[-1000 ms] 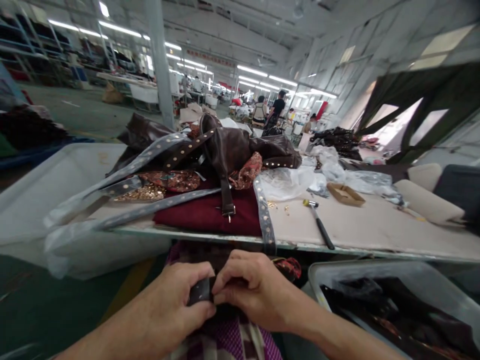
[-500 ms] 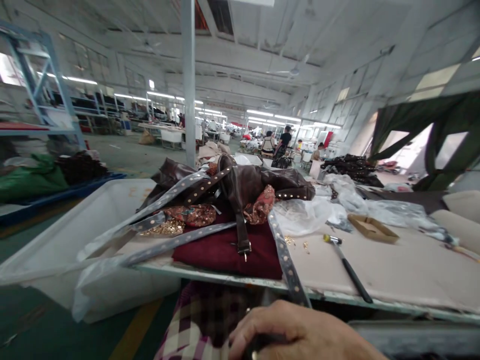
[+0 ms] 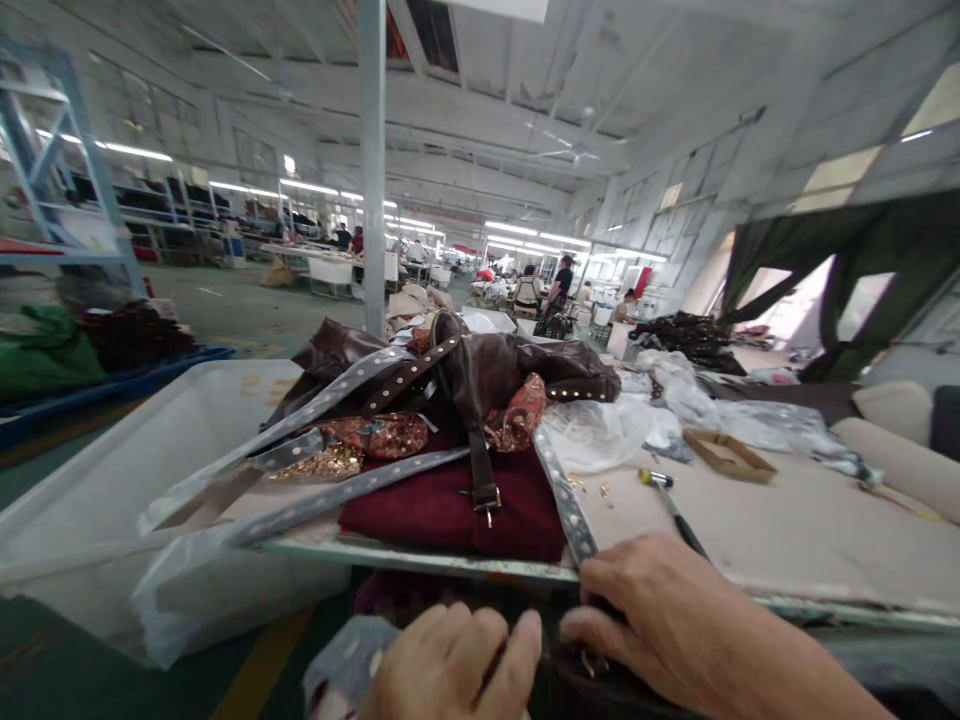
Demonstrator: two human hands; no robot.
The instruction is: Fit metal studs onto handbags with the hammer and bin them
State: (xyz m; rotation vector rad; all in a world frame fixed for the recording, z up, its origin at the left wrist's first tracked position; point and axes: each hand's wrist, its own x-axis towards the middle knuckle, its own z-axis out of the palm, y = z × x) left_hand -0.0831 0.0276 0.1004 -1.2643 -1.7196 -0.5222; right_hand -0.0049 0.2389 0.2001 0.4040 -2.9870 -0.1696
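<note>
At the bottom centre, my left hand (image 3: 457, 665) is closed, its fingers curled; what they hold is hidden. A grey translucent strip with pale dots (image 3: 349, 645) hangs beside it. To its right, my right hand (image 3: 660, 610) curls over a dark brown leather piece (image 3: 592, 695) with a small gold metal fitting, at the table's front edge. Just beyond these fingers ends another grey dotted strip (image 3: 562, 495). Ahead, a dark brown leather bag (image 3: 484, 365) with a buckled strap lies over folded maroon cloth (image 3: 442, 515).
A hammer (image 3: 686, 525) lies past my right wrist, near small gold pieces (image 3: 606, 491). Further back are a shallow cardboard box (image 3: 731, 455) and clear plastic bags (image 3: 600, 430). A white bin (image 3: 217, 420) stands left. People (image 3: 561, 285) are far off.
My left hand has come into view at the bottom centre. My right hand has moved up and right, and the dark leather piece shows below it. The view has shifted slightly.
</note>
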